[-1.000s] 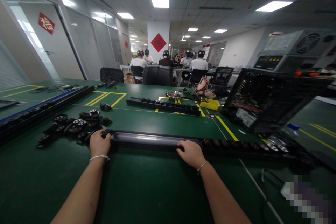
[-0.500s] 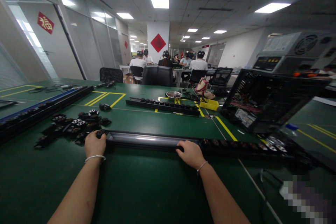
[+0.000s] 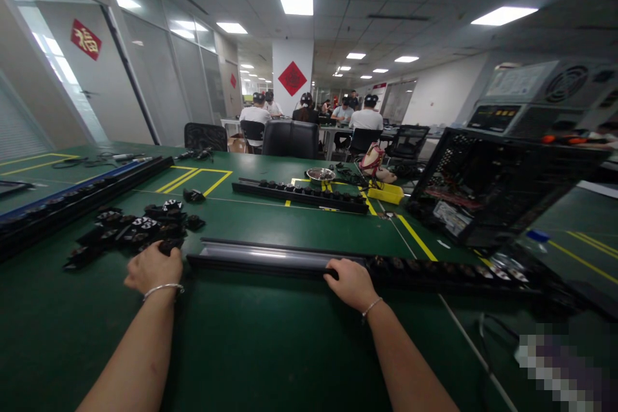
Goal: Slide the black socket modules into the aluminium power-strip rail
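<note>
Head view: my right hand [image 3: 351, 283] fingers curl over the long black rail [image 3: 270, 257]; my left hand [image 3: 153, 268] fingers pinch a black plug [image 3: 170, 246] near the surface's left edge.

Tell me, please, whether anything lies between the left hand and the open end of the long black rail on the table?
Nothing visible does. The left hand sits by the pile of black parts, a bare strip of green table separating it from the rail, which the right hand touches.

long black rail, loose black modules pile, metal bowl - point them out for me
long black rail [image 3: 270, 257], head view, on its bare silvery channel
loose black modules pile [image 3: 138, 228], head view, middle of the heap
metal bowl [image 3: 320, 174], head view, on its rim
</note>
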### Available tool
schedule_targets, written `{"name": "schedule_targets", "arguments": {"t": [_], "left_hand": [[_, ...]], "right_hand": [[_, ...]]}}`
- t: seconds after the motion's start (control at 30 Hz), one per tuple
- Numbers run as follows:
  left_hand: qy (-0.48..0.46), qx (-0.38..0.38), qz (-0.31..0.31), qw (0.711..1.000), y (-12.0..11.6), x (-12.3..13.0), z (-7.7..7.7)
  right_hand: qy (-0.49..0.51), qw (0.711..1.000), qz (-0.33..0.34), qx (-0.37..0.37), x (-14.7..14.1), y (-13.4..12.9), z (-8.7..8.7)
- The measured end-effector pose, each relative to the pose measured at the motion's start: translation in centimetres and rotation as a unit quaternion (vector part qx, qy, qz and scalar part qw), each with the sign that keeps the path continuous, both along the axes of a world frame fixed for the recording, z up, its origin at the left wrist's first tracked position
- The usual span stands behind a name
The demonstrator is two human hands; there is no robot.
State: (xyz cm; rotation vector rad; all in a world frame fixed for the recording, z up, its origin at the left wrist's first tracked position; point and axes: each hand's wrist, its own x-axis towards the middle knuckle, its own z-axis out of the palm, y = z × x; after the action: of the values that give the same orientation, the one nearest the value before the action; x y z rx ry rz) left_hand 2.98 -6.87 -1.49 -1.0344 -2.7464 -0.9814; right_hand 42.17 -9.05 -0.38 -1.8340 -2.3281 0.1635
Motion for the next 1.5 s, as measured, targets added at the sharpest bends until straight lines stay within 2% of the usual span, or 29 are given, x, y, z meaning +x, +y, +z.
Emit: {"name": "schedule_targets", "arguments": {"t": [0.23, 0.4, 0.5, 0.7, 0.83, 0.97, 1.07, 1.23, 1.33, 1.4, 1.5], "left_hand": [[-0.023, 0.023, 0.047, 0.998, -0.1, -0.1, -0.7], [-0.061, 0.021, 0.083, 0.994, 0.0, -0.4, -0.5], [-0.091, 0.045, 0.101, 0.990, 0.0, -0.5, -0.3], [-0.051, 0.106, 0.072, 0.990, 0.2, 0.4, -0.5], [0.032, 0.210, 0.035, 0.977, 0.3, 1.3, -0.6], [0.113, 0.283, -0.036, 0.952, 0.5, 2.6, -0.2], [0.165, 0.294, -0.153, 0.929, 0.7, 4.9, 0.0], [0.174, 0.233, -0.385, 0.876, 0.1, 11.0, -0.6], [0.189, 0.161, -0.508, 0.825, -0.7, 14.1, -1.1], [0.208, 0.117, -0.545, 0.804, -1.1, 15.3, -1.5], [0.235, 0.067, -0.536, 0.808, -1.2, 15.9, -2.1]], "right_hand": [[-0.014, 1.000, -0.002, -0.008, -0.1, 0.0, 0.2], [-0.022, 1.000, 0.009, -0.016, -0.2, -0.1, 0.5], [-0.023, 0.999, 0.018, -0.019, -0.1, 0.0, 0.6], [0.012, 0.999, 0.041, -0.021, 0.2, 0.3, 0.3], [0.054, 0.997, 0.044, -0.013, 0.7, 0.3, 0.5], [0.067, 0.998, 0.016, 0.001, 1.6, 0.2, 1.6], [0.066, 0.997, -0.038, 0.026, 2.9, 0.2, 2.7], [-0.005, 0.987, -0.146, 0.060, 5.8, 0.2, 3.5], [-0.058, 0.981, -0.178, 0.042, 7.3, 0.1, 3.5], [-0.072, 0.982, -0.172, 0.016, 7.9, 0.0, 3.5], [-0.082, 0.984, -0.157, -0.016, 8.1, 0.0, 3.6]]}}
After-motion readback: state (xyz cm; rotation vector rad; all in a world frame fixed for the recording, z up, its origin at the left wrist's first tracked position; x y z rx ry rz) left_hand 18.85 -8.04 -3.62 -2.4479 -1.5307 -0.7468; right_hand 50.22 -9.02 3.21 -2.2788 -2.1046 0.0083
